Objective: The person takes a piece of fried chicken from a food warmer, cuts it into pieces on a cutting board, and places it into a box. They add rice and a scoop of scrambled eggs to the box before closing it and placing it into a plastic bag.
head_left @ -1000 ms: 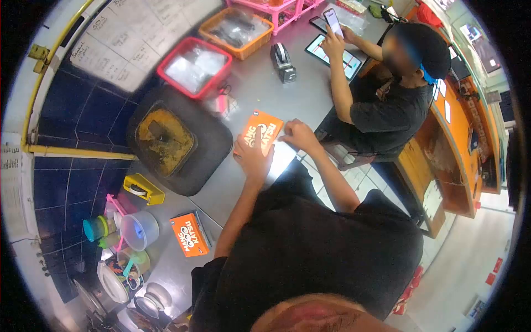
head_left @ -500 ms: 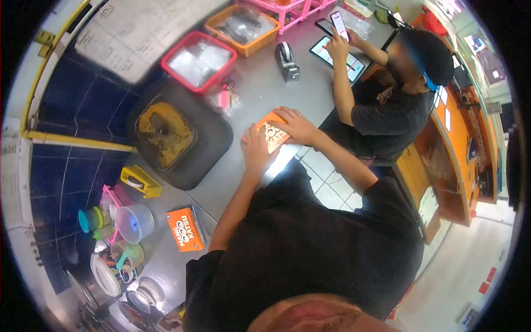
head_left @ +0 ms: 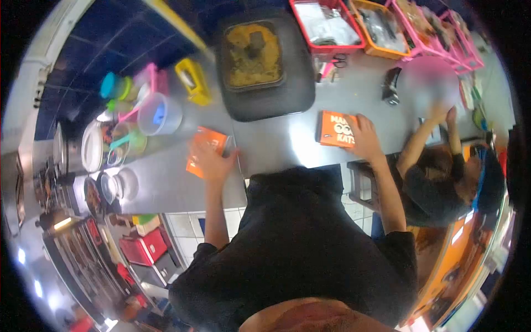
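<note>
My right hand point(head_left: 365, 137) grips the right end of an orange box point(head_left: 333, 128) with white lettering, which stands on the metal counter in front of me. A second orange box point(head_left: 213, 138) is on the counter to the left. My left hand point(head_left: 214, 165) reaches over that box, slightly blurred, with its thumb spread out to the side. Its fingers cover part of the lettering.
A large black container point(head_left: 301, 88) with a yellowish-stained top stands at the back. Behind my right hand are a red basket point(head_left: 332, 48), an orange basket point(head_left: 381, 52), scissors point(head_left: 338, 61) and a tape dispenser point(head_left: 391, 87). Clear tubs point(head_left: 160, 116) sit left. Another person point(head_left: 442, 182) sits at right.
My view has turned left. My left hand has let go of the box both hands held and moved to the other orange box. My right hand keeps the first box.
</note>
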